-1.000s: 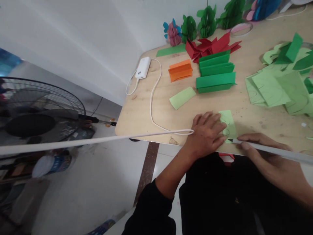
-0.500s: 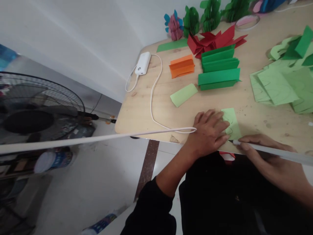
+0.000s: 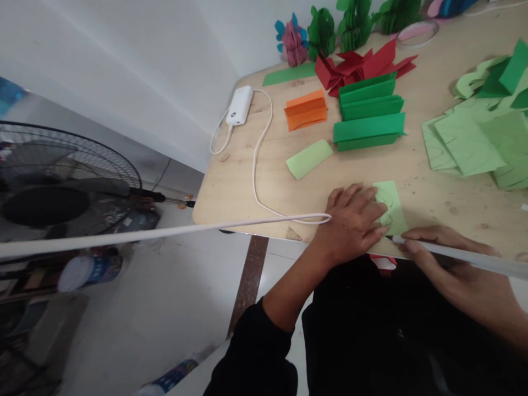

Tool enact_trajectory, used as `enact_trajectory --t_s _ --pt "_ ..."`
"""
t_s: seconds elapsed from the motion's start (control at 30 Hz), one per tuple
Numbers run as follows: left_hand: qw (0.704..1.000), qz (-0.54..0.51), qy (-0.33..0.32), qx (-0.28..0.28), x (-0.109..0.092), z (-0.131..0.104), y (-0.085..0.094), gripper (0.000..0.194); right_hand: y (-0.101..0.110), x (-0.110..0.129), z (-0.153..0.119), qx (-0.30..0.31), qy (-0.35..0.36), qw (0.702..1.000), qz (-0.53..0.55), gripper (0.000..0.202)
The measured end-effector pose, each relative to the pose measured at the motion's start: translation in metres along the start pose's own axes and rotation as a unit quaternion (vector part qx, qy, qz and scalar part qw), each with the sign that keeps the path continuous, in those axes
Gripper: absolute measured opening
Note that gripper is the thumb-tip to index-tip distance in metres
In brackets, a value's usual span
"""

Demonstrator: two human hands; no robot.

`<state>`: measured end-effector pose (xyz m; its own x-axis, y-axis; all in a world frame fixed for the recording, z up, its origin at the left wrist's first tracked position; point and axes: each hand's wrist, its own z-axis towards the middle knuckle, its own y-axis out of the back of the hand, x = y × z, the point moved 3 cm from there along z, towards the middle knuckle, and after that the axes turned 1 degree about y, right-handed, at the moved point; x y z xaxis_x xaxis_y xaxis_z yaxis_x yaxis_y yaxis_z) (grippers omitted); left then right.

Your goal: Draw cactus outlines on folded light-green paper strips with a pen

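My left hand [image 3: 352, 220] lies flat near the table's front edge, fingers stretched out over the left part of a light green paper [image 3: 394, 206]. Dark curved lines show on that paper. My right hand [image 3: 449, 258] is closed around a white pen [image 3: 466, 254], with its dark tip at the paper's lower edge, close to my left thumb. A folded light green strip [image 3: 309, 159] rests beyond my left hand. To the right is a pile of light green sheets [image 3: 464, 140], some bearing drawn curves.
Folded green paper [image 3: 369, 129], orange paper [image 3: 306, 111] and red paper [image 3: 367, 66] lie farther back. Paper figures [image 3: 322, 33] and a tape roll [image 3: 418, 34] stand behind. A white power bank [image 3: 240, 105] trails a cable [image 3: 258, 159] past my left wrist. A fan [image 3: 61, 192] is at left.
Both hands, the pen and the paper stay almost in place. The view has shifted very slightly.
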<state>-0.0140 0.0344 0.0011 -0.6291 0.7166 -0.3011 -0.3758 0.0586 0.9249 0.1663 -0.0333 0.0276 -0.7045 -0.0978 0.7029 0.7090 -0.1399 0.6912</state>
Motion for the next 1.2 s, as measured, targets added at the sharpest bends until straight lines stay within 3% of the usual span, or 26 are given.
enact_trajectory --t_s 1.2 --pt "1.0 -0.002 0.003 0.011 0.0007 -0.0006 -0.0003 0.041 0.0011 0.0015 -0.0023 -0.011 0.012 1.0 -0.012 0.032"
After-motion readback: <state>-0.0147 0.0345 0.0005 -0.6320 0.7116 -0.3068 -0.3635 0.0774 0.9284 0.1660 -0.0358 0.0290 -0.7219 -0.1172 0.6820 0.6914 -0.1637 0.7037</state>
